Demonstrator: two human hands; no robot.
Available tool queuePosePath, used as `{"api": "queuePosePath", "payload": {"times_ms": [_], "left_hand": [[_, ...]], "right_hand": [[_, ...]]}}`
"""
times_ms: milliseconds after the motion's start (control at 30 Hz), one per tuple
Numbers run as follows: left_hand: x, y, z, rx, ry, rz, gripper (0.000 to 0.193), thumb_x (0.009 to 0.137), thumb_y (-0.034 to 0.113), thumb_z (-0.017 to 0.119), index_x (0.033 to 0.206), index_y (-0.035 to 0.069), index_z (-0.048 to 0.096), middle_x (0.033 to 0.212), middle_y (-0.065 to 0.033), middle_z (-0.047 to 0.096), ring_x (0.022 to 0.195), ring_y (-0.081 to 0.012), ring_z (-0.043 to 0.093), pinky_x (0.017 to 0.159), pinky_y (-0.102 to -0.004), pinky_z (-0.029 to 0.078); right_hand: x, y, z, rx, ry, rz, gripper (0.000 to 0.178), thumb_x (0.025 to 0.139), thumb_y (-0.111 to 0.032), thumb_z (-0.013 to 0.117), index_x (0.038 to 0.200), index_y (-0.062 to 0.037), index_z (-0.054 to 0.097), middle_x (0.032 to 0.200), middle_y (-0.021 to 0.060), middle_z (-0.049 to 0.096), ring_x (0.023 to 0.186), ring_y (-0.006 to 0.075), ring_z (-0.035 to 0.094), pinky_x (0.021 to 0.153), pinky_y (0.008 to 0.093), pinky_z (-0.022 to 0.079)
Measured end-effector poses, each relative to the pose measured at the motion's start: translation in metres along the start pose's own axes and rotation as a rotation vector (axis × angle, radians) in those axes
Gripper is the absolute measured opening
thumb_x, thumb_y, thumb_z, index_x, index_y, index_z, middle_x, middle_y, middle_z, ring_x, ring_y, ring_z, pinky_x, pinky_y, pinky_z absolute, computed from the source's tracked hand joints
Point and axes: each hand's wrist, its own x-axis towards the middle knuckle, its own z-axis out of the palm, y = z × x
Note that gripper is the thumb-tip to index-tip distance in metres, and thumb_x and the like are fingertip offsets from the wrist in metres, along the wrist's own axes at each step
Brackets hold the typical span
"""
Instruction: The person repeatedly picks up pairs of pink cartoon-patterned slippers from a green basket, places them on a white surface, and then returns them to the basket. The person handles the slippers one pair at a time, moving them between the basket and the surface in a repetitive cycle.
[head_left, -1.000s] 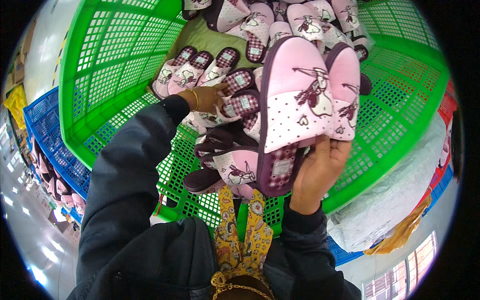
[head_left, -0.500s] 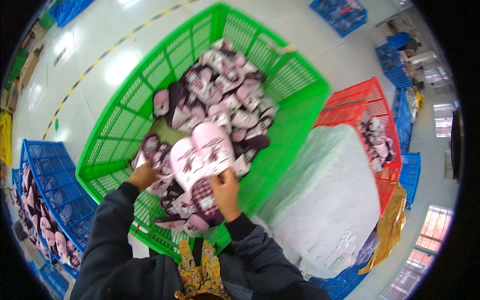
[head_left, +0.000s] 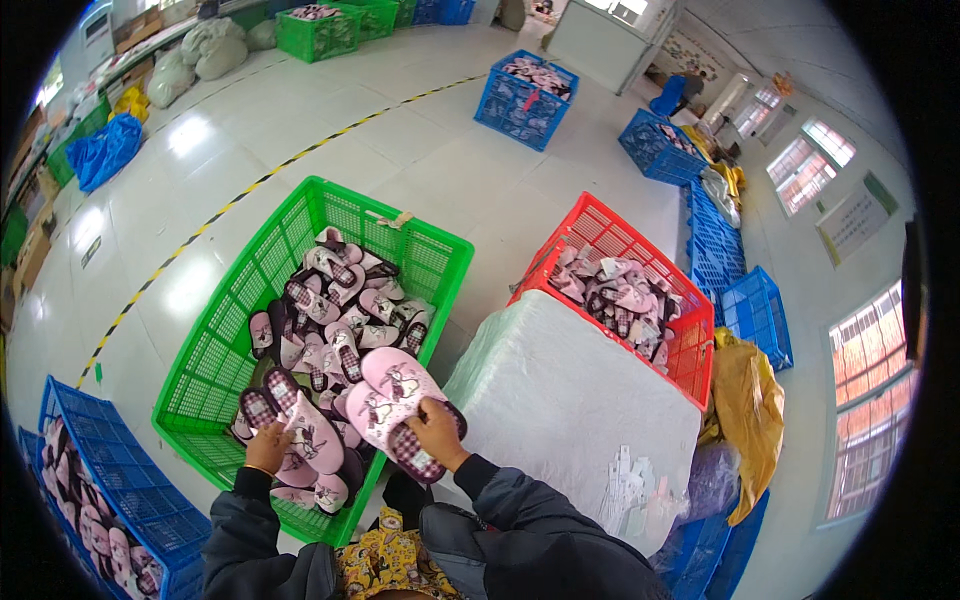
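Right hand is closed around a pair of pink fabric slippers with plaid insoles, held just above the green plastic mesh crate. Left hand grips another pink slipper inside that crate. They look light and squishy, so pinching the heel edge seems easiest.

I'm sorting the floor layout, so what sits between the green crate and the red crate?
In the head view, a white wrapped block fills the near gap between the green crate and red crate; farther back, bare floor.
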Motion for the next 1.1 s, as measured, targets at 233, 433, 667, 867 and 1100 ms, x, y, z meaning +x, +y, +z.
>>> {"api": "queuePosePath", "payload": {"times_ms": [233,433,667,867,1100], "left_hand": [[-0.079,0.021,0.012,-0.138,-0.001,0.167,0.024,0.086,0.028,0.060,0.094,0.005,0.063,0.089,-0.0180,0.059,0.081,-0.0363,0.055,0.071,-0.0445,0.046],[-0.110,-0.010,0.040,-0.189,-0.139,0.164,0.026,0.085,0.031,0.060,0.088,0.006,0.066,0.082,-0.0189,0.060,0.081,-0.0376,0.053,0.072,-0.0465,0.043],[-0.150,0.062,0.011,-0.157,-0.166,0.217,0.028,0.083,0.032,0.063,0.081,0.004,0.065,0.078,-0.0169,0.062,0.080,-0.0375,0.053,0.071,-0.0447,0.043],[-0.138,0.083,0.048,-0.102,-0.060,0.242,0.028,0.083,0.030,0.063,0.083,0.002,0.064,0.074,-0.0170,0.062,0.069,-0.0357,0.057,0.061,-0.0441,0.045],[-0.123,0.146,0.124,-0.161,-0.103,0.163,0.019,0.087,0.018,0.060,0.080,0.001,0.061,0.068,-0.0053,0.058,0.054,-0.0135,0.053,0.047,-0.0296,0.041]], "right_hand": [[-0.118,-0.002,-0.038,-0.124,0.149,0.116,0.022,0.077,-0.015,0.066,0.080,-0.0015,0.049,0.075,0.0195,0.055,0.073,0.0389,0.054,0.062,0.0448,0.042],[-0.200,-0.013,-0.062,-0.162,0.187,0.189,0.025,0.074,-0.015,0.068,0.075,-0.0007,0.047,0.071,0.0200,0.052,0.069,0.0393,0.052,0.060,0.0454,0.039],[-0.241,0.003,-0.106,-0.194,0.364,0.273,0.023,0.075,-0.017,0.066,0.077,-0.0016,0.049,0.069,0.0191,0.054,0.069,0.0391,0.054,0.060,0.0457,0.041],[-0.246,0.035,-0.146,-0.026,0.547,0.405,0.023,0.075,-0.017,0.065,0.077,-0.0006,0.049,0.070,0.0182,0.056,0.067,0.0355,0.055,0.060,0.0427,0.041],[-0.261,0.111,-0.265,0.021,0.743,0.481,0.021,0.080,-0.020,0.062,0.086,-0.0019,0.053,0.082,0.0200,0.060,0.077,0.0389,0.058,0.067,0.0461,0.044]]}}
